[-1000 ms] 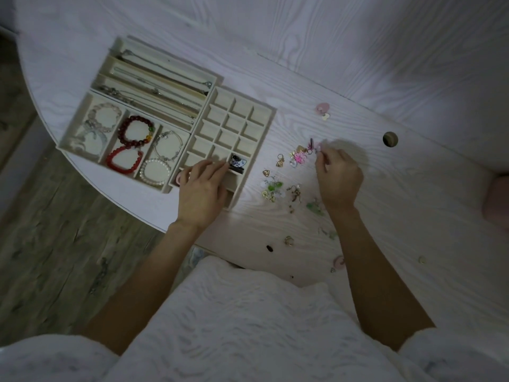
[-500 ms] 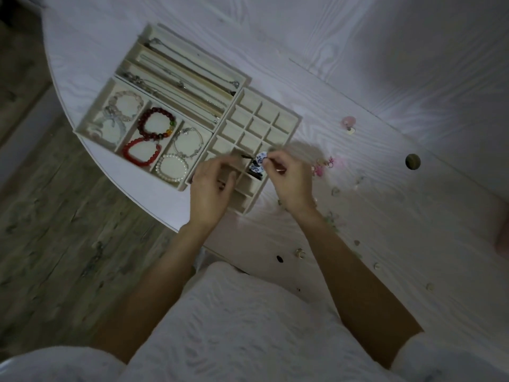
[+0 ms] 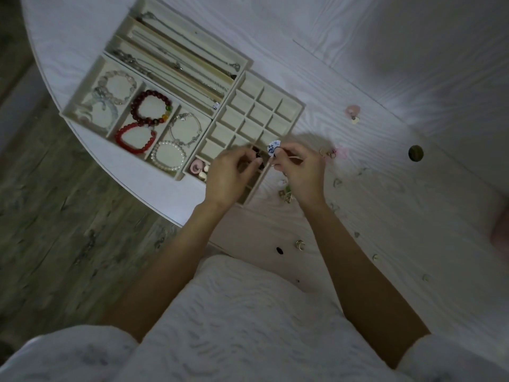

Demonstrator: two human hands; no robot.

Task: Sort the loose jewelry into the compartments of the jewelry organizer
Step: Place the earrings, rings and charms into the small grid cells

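The person wears a white garment (image 3: 248, 326) of textured fabric, its surface covered in short raised wavy ridges like a woven or knitted pattern. It fills the near part of the view across the lap and chest. Short sleeves end above the elbows: the left sleeve (image 3: 63, 354) shows at the near left corner, the right sleeve (image 3: 451, 357) at the near right. Both forearms are bare. The left hand (image 3: 228, 175) and right hand (image 3: 303, 172) carry no rings, watch or bracelet that can be made out in the dim light.

No lettering, label or number can be read anywhere (the dim, blurred view hides fine detail)
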